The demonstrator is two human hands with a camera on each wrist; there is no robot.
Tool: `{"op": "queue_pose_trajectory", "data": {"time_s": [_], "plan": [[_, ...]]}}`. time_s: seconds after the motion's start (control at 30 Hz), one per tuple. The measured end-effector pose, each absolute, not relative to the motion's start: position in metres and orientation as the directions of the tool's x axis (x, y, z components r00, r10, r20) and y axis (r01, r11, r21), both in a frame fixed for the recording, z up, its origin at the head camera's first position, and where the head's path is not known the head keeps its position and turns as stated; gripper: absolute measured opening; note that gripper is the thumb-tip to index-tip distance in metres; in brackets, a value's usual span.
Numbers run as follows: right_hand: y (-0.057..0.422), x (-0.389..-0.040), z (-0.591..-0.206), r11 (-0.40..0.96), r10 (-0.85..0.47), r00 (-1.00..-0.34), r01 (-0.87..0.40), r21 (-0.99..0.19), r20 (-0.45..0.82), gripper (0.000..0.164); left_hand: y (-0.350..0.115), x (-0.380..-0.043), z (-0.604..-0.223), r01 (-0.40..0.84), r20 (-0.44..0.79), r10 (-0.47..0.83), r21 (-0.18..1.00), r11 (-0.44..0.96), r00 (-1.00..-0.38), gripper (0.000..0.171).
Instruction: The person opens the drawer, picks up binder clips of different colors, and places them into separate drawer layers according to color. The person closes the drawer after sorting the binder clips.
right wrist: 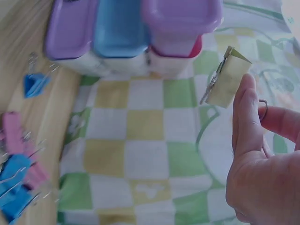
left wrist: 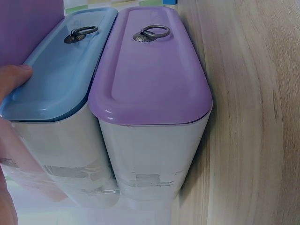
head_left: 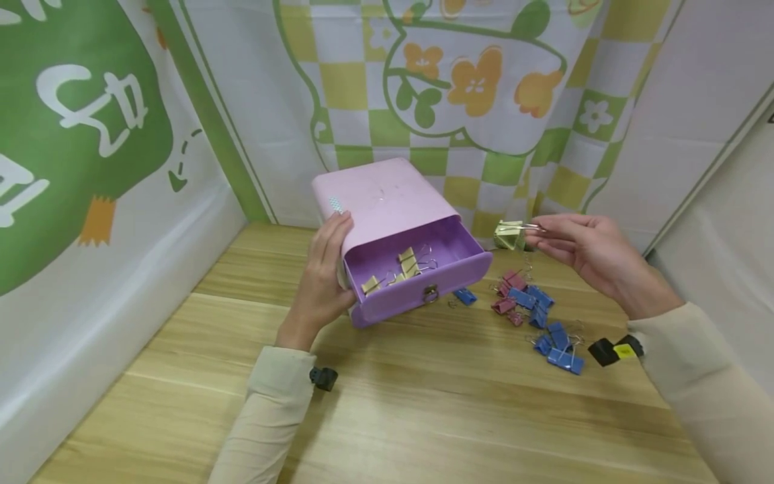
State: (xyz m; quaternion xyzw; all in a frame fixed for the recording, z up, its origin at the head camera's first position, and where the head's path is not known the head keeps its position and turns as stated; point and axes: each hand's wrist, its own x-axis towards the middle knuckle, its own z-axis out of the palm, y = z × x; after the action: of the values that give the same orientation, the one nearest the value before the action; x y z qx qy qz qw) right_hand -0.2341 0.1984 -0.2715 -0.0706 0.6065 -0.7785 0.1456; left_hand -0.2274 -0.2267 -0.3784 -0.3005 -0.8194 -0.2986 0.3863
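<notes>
A small drawer cabinet point(head_left: 387, 198) with a pink top has its purple top drawer point(head_left: 429, 292) pulled out; several yellow binder clips point(head_left: 408, 262) lie inside. My left hand point(head_left: 320, 275) grips the cabinet's left side, with its thumb point(left wrist: 18, 77) against the closed blue drawer point(left wrist: 58, 79). To the right of the open drawer, my right hand point(head_left: 595, 255) pinches another yellow binder clip point(right wrist: 228, 79) by its wire handle, raised above the table.
Red and blue binder clips point(head_left: 538, 306) lie heaped on the wooden table point(head_left: 423, 410) below my right hand. One blue clip point(head_left: 465, 296) is close to the cabinet's front. A closed purple drawer point(left wrist: 154, 75) sits at the bottom. Behind hangs a checkered curtain point(head_left: 345, 84).
</notes>
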Motion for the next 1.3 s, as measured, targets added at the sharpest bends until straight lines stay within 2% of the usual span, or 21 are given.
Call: {"op": "queue_pose_trajectory", "data": {"time_s": [0.1, 0.33, 0.63, 0.83, 1.3], "plan": [[0.183, -0.236, -0.261, -0.219, -0.289, -0.957, 0.100, -0.971, -0.033, 0.018, -0.227, -0.227, -0.379, 0.726, 0.818, 0.258, 0.256, 0.638, -0.515, 0.109], [0.152, -0.238, -0.251, -0.265, -0.336, -0.942, 0.073, -0.961, 0.021, 0.014, -0.227, -0.228, -0.380, 0.726, 0.815, 0.259, 0.259, 0.637, -0.518, 0.108], [0.121, -0.240, -0.253, -0.100, -0.343, -0.938, -0.011, -0.995, 0.045, 0.019, -0.226, -0.227, -0.380, 0.725, 0.816, 0.256, 0.261, 0.637, -0.518, 0.107], [0.109, -0.245, -0.262, 0.033, -0.361, -0.932, -0.058, -0.998, 0.042, 0.038, -0.226, -0.227, -0.379, 0.727, 0.815, 0.259, 0.262, 0.634, -0.519, 0.109], [0.099, -0.252, -0.272, 0.105, -0.357, -0.934, -0.068, -0.992, 0.026, 0.045, -0.226, -0.227, -0.379, 0.729, 0.818, 0.257, 0.259, 0.634, -0.515, 0.105]]}}
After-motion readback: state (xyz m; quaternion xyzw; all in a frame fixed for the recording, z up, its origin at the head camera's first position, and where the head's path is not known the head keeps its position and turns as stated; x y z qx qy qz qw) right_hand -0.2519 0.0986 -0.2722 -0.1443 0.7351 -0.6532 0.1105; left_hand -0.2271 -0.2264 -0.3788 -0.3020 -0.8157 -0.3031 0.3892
